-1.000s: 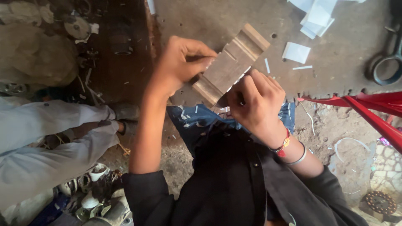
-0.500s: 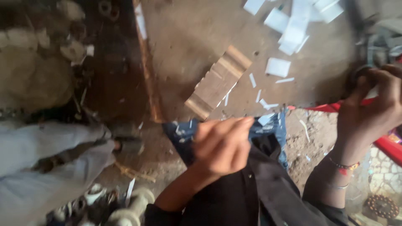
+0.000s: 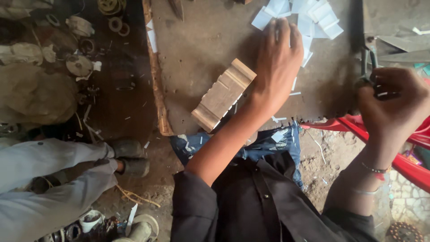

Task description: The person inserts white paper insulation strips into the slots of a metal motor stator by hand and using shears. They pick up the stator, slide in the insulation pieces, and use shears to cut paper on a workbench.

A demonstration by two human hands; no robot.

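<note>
a worn brown work board [image 3: 201, 49] fills the upper middle of the head view, its wooden edge running down the left side. to the lower left, another person's legs in pale grey trousers [image 3: 40, 179] and dark shoes stretch across the dirt floor. a red plastic piece [image 3: 403, 161] juts in at lower right. on the board, a ridged wooden block [image 3: 223, 95] lies flat and tilted, touching no hand, just beside the left forearm. the left hand [image 3: 277, 62] reaches across the board, fingers stretched out and flat, released, their tips resting on a scatter of small white paper pieces [image 3: 309, 18] at the board's far edge. the right hand [image 3: 394, 101], bangle and thread at the wrist, is clenched around the handles of a pair of dark metal pliers [image 3: 368, 62] at the board's right edge. metal rings and scrap [image 3: 80, 45] litter the ground at upper left.
</note>
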